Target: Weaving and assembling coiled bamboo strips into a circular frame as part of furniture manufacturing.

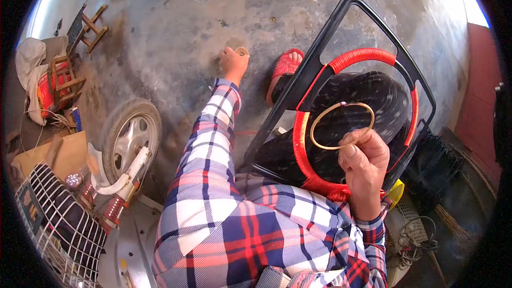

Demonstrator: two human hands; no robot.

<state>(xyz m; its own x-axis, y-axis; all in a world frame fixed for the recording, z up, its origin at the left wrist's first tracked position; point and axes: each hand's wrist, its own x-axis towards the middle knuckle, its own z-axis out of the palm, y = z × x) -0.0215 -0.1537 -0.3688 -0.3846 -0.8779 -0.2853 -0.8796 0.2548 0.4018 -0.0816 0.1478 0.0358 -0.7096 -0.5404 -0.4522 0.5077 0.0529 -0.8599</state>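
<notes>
My right hand is raised over my lap, its thumb and index finger pinching a thin tan hoop. A small pinkish spot marks the hoop's far edge. Beneath it, a black frame leans across my legs, with a round inner ring partly wrapped in red cord. My left hand reaches far forward, low over the floor. Its curled fingers are at a small tan coil with concentric turns; the fingertips are partly hidden.
A wheel and a white wire basket stand to my left. Farther left are a small wooden stool and sacks. My foot in a red sandal rests beside the frame. Dark bristles and tangled cable lie to the right.
</notes>
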